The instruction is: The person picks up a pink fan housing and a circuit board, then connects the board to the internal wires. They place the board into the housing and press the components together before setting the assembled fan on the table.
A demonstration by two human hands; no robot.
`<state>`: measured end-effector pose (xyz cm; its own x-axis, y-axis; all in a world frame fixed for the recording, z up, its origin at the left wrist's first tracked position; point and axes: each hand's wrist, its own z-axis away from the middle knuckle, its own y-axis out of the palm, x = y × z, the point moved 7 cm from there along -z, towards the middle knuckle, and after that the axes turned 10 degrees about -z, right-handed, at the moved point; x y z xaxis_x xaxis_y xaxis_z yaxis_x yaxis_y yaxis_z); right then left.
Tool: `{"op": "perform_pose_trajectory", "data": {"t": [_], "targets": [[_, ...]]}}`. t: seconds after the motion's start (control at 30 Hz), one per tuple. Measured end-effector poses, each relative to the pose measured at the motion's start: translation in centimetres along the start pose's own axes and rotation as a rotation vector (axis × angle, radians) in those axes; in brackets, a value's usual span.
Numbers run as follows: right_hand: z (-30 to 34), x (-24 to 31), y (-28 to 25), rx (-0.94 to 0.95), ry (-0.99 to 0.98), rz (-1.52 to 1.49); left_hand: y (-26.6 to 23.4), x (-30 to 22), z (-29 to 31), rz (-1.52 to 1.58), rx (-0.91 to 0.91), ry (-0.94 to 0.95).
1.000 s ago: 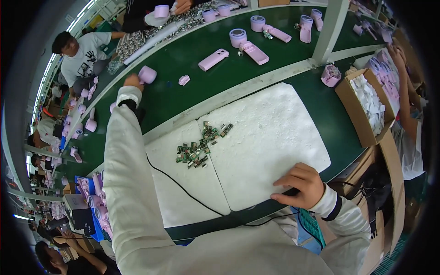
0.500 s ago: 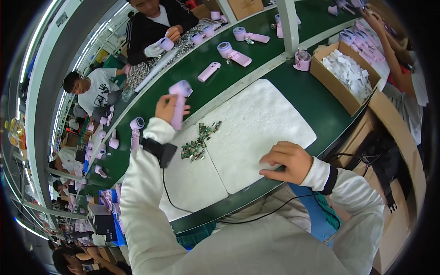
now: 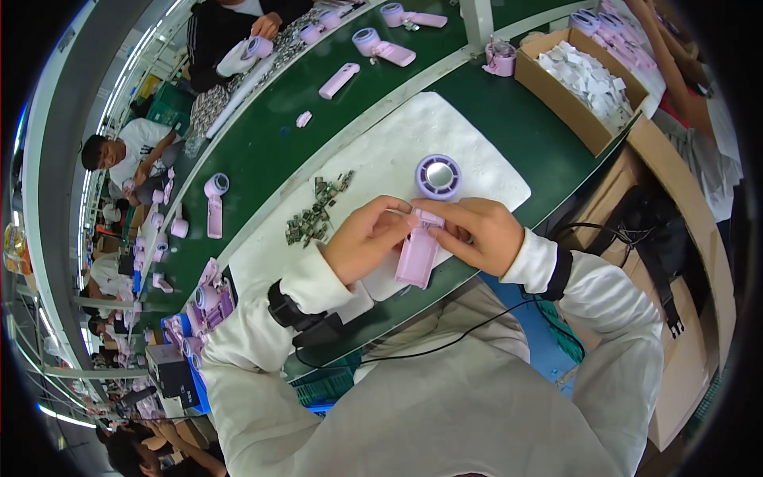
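Above the white foam sheet (image 3: pixel 481 139) I hold a pink handheld fan (image 3: pixel 416 261) between both hands. Its round purple head points away from me and the hollow of its handle faces up. My left hand (image 3: pixel 367 238) pinches the neck from the left, thumb and index finger at the top of the handle. From the right, my right hand (image 3: pixel 482 232) grips the same neck with bent fingers. Fingertips partly hide that joint. Left of the fan, a loose pile of small green circuit boards (image 3: pixel 306 225) lies on the foam.
Beyond the foam, a green conveyor (image 3: pixel 274 151) carries more pink fans (image 3: pixel 385 49) and a loose pink handle cover (image 3: pixel 339 81). A carton of white pieces (image 3: pixel 584 87) stands at the right. Fan parts fill a blue bin (image 3: pixel 199 334) at left. A co-worker's gloved hand (image 3: pixel 236 60) works across the belt.
My left hand has brought the fan from over the conveyor to the foam in front of me. My right hand, earlier holding nothing, now grips it too. The view has shifted.
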<state>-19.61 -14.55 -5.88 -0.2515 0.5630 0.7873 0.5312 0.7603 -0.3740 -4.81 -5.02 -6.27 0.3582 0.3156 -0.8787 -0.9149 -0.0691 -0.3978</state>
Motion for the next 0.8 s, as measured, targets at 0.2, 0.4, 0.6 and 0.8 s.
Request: {"op": "perform_pose_trajectory", "data": {"t": [0.2,0.4,0.6,0.8], "targets": [[-0.9,0.4,0.5,0.014,0.073,0.041,0.7,-2.3,1.6,-0.823,-0.022,0.18],[-2.7,1.9,2.5,0.146,-0.032,0.366,2.1,-3.9,2.4,-1.43,-0.371,0.341],[-2.4,2.1,2.6,0.198,-0.022,0.37,1.0,-5.4,3.3,-1.358,-0.279,0.431],[-2.1,0.9,2.0,0.027,0.015,0.158,0.8,-4.1,4.5,-1.294,-0.271,0.447]]}}
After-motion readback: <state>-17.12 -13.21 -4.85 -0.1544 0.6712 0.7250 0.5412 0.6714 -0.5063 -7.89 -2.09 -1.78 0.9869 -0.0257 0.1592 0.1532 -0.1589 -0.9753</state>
